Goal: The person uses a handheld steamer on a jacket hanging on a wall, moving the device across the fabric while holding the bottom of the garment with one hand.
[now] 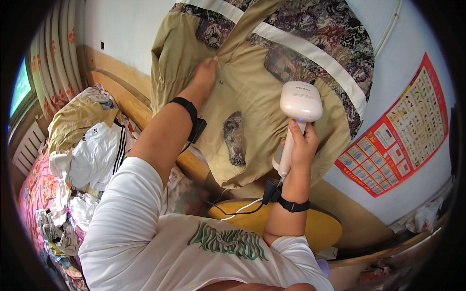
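Observation:
A khaki jacket [262, 138] with dark floral panels and a white band hangs spread in front of me against the wall. My left hand [206, 72] is closed on its front near the opening edge, with the fingers partly hidden by the cloth. In my right hand [303, 143] is a white handheld garment steamer [301, 101], gripped round its handle. Its broad head is up against the lower right part of the jacket, or just in front of it; I cannot tell whether they touch. A white cord runs from the handle's lower end.
Left of me, a bed with a pink floral cover [36, 182] bears a heap of clothes [94, 155]. A yellow rounded board [320, 230] lies below my right forearm. On the right wall hangs a red-edged poster [400, 131]. A floral curtain [58, 63] hangs at the window.

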`<action>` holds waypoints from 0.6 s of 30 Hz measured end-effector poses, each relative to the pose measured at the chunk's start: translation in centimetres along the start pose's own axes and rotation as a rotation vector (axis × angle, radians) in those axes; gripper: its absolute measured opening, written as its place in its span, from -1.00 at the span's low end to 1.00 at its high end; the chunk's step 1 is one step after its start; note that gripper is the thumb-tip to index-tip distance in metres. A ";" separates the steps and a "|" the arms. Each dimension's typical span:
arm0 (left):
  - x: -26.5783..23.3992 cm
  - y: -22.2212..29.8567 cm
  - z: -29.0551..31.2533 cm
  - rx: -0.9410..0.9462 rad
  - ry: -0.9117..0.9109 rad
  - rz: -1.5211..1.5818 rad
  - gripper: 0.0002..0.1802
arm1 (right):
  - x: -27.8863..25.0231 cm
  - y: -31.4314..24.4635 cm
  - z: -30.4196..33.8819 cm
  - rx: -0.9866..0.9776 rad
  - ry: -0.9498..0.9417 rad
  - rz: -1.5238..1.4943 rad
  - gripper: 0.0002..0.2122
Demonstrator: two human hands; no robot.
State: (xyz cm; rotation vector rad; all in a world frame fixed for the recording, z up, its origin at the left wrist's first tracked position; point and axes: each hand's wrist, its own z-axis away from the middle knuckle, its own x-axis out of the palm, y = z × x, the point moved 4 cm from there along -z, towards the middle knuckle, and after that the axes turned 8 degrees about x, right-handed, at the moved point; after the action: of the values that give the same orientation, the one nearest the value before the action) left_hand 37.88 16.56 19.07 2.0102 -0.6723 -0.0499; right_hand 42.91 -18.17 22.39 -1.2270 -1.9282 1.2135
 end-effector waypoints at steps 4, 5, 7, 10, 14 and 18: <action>0.2 0.5 0.5 -0.045 0.020 0.036 -0.57 | -0.2 0.0 0.2 -0.010 0.010 0.099 -0.72; 0.3 0.9 0.7 -0.046 0.017 0.037 -0.57 | -0.2 0.0 0.2 -0.019 0.018 0.140 -0.73; 0.0 1.3 1.1 -0.093 -0.002 0.046 -0.55 | -0.1 0.0 0.3 -0.007 0.018 0.142 -0.73; -0.3 2.2 0.9 -0.172 -0.095 0.031 -0.51 | -0.1 0.0 0.0 -0.011 0.009 0.170 -0.73; 0.1 4.1 1.8 -0.239 -0.092 -0.028 -0.52 | -0.4 -0.2 0.1 0.015 -0.004 0.227 -0.71; -0.8 3.3 1.2 -0.119 -0.034 0.012 -0.59 | -0.4 0.7 -0.1 -0.077 0.001 0.250 -0.70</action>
State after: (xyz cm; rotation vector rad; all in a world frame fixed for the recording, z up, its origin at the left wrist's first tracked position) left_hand 35.38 14.74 20.93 1.8940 -0.6876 -0.1147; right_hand 43.46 -18.39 21.76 -1.5454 -1.8781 1.2699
